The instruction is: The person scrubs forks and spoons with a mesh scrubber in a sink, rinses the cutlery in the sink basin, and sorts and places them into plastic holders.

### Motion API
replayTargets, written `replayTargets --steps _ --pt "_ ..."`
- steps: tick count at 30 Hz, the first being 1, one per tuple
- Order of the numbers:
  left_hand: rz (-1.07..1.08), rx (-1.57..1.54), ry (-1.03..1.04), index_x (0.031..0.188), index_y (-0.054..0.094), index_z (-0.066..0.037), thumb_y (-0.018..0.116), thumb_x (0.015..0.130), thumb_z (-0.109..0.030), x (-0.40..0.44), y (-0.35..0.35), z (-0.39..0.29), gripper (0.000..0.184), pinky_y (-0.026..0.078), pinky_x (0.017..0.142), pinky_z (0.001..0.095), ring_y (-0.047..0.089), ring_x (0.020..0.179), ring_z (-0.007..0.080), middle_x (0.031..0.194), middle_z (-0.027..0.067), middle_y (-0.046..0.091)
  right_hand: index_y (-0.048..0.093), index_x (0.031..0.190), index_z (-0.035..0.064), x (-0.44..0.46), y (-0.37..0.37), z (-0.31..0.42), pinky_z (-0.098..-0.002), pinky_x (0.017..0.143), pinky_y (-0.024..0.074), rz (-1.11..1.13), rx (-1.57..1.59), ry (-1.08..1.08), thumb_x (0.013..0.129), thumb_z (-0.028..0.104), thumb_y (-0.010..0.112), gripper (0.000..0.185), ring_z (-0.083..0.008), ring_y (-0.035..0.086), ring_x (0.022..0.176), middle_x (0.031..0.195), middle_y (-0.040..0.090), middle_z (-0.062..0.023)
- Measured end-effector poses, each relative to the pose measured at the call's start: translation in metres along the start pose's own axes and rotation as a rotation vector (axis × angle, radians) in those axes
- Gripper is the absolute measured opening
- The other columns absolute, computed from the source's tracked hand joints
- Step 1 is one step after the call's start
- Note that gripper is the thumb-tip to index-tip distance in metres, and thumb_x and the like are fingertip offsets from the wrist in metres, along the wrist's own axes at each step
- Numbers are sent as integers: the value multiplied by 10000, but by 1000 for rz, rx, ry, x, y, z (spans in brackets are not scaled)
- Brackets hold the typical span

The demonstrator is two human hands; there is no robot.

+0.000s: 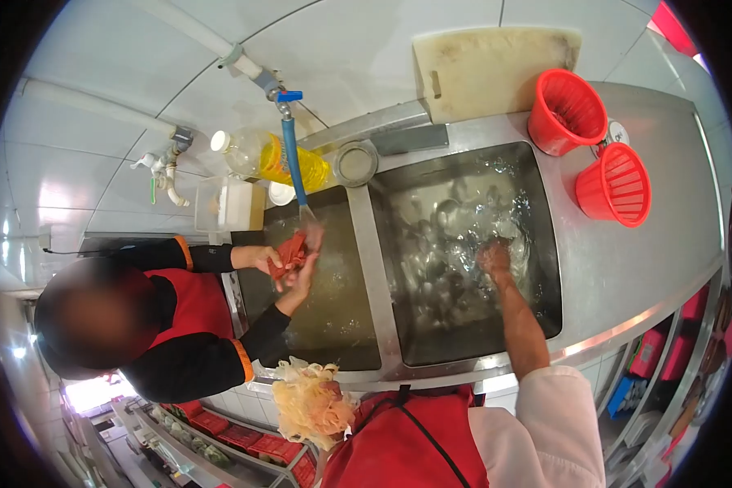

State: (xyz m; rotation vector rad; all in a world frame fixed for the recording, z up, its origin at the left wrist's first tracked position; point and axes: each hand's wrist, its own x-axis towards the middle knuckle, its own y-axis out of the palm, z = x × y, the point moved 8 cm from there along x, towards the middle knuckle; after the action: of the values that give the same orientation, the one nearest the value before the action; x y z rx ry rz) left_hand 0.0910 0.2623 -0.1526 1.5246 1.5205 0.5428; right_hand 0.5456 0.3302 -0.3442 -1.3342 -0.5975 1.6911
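Note:
My right hand point(494, 259) is dipped in the water of the right sink basin point(389, 301). Rippling water blurs its fingers, and whitish shapes lie under the surface beside it. A pale yellow mesh scrubber point(311, 400) is held up left of my red apron point(415, 443); my left hand is behind it, with its fingers mostly hidden. At the left basin point(333, 350), a co-worker's two hands hold a red cloth-like item point(291, 254) under the running blue hose point(293, 163).
The co-worker point(191, 309) leans in from the left. A cutting board point(496, 71) rests against the wall. Two red baskets point(557, 134) point(598, 195) stand right of the basins. Behind the left basin are a yellow liquid bottle point(260, 157) and a round container point(355, 164).

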Motion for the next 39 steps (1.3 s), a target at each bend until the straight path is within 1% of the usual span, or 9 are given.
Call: replayTargets --steps 1,4,11,14,17,18,32,35,39 --pt "1 2 7 1314 453 -65 482 940 -231 -5 6 -1 410 312 1066 370 462 1208 294 1213 93 521 474 1353 18 -2 2 3 -416 1131 276 -167 214 26 869 621 448 774 -371 406 1311 1388 471 -205" --pt "-13 7 9 1313 455 -66 481 940 -234 -12 1 -7 409 318 1062 371 466 1204 294 1214 94 522 423 1387 -9 -6 62 14 -395 1140 268 109 139 229 837 687 457 888 -364 348 1360 1430 414 -232" --pt "-31 39 -23 1310 460 -68 480 941 -241 -6 -4 -11 408 331 1053 374 474 1197 294 1216 96 526 443 1375 -6 -44 119 14 -395 1125 296 643 30 -135 931 565 403 724 -330 342 1368 1445 398 -215" --pt "-22 37 -13 1309 462 -69 479 942 -243 2 -13 -21 407 337 1049 375 478 1194 294 1217 97 528 492 1353 36 -10 233 -54 -403 1105 322 1042 628 -450 955 504 405 620 -307 390 1338 1430 437 -171" --pt "-29 51 -5 1308 464 -70 478 942 -246 3 -13 -24 407 342 1045 376 482 1191 294 1218 98 529 540 1324 78 8 273 -91 -421 1063 382 765 1681 20 909 518 499 607 -279 460 1287 1400 493 -108" --pt "-33 53 -6 1308 465 -71 478 942 -247 3 -13 -24 406 344 1044 377 483 1190 294 1218 98 530 533 1334 78 3 271 -66 -413 1064 368 865 1717 -113 932 482 469 574 -270 445 1297 1409 481 -117" --pt "-237 194 13 1304 475 -76 475 944 -261 -82 -1 -5 404 370 1026 382 500 1175 294 1223 102 537 647 1236 213 -75 171 99 -422 1077 325 1026 779 -249 791 601 627 591 -239 418 1307 1388 513 -36" --pt "-314 228 18 1303 478 -77 474 945 -263 -109 0 4 404 376 1022 383 503 1172 294 1223 103 539 662 1204 163 -106 91 109 -423 1075 308 992 286 -170 798 609 616 605 -254 422 1282 1389 504 -46" --pt "-409 264 37 1301 481 -78 473 945 -267 -149 2 19 403 384 1016 385 508 1167 294 1225 105 541 679 1163 134 -108 113 117 -386 1075 307 1121 613 -276 822 586 598 572 -231 449 1262 1347 545 -28"
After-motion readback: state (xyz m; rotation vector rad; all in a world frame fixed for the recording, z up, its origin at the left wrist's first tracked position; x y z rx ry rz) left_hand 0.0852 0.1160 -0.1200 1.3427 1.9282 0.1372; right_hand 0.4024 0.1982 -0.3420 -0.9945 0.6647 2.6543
